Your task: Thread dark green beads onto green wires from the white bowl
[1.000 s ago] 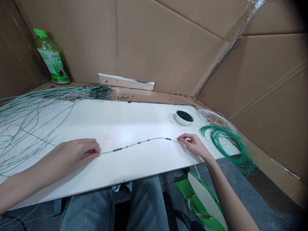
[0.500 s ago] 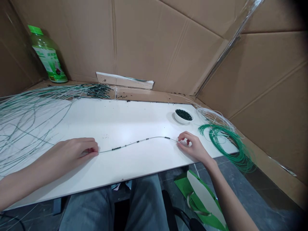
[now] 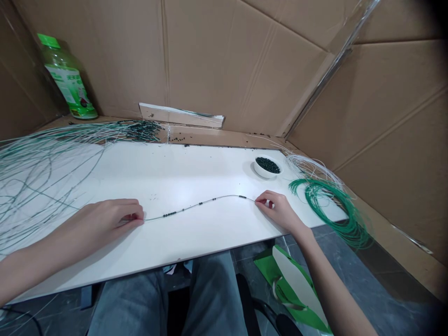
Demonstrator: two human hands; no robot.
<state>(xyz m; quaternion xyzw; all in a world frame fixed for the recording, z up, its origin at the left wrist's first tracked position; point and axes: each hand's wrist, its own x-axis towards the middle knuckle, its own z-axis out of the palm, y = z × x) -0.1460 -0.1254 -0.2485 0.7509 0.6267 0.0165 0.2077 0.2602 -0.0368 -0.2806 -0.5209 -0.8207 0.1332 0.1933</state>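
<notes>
1. Resting on the near part of the white tabletop [image 3: 210, 172], the left hand [image 3: 105, 221] lies palm down, its fingers [image 3: 135, 217] curled and pressed together on one end of a thin wire [image 3: 224, 197].
2. From those fingers the wire runs across the tabletop in a shallow wave to the right hand [image 3: 278, 210], whose thumb and forefinger pinch its other end; the remaining fingers of that hand are tucked loosely beneath.
3. Small dark beads [image 3: 170, 214] sit on the wire in short groups: one group near the left fingers, a couple about midway, another just short of the right fingers.
4. Below the right forearm, off the tabletop edge, a green and white paper bag [image 3: 297, 289] stands on the floor beside the person's grey trousers [image 3: 206, 303].
5. Beyond the right fingers stands a small white bowl [image 3: 268, 167] filled with dark beads, well apart from the hand.
6. Outward of the right fingers, a coil of green wire [image 3: 336, 205] hangs over the tabletop corner, with a bundle of pale wire [image 3: 308, 165] just behind it.
7. Outward of the left fingers, a loose spread of long wires [image 3: 42, 168] covers that side of the tabletop, its beaded ends [image 3: 140, 130] gathered at the far edge.
8. Farthest back, a green-capped bottle [image 3: 65, 77] stands in the corner against the cardboard wall [image 3: 227, 60].
</notes>
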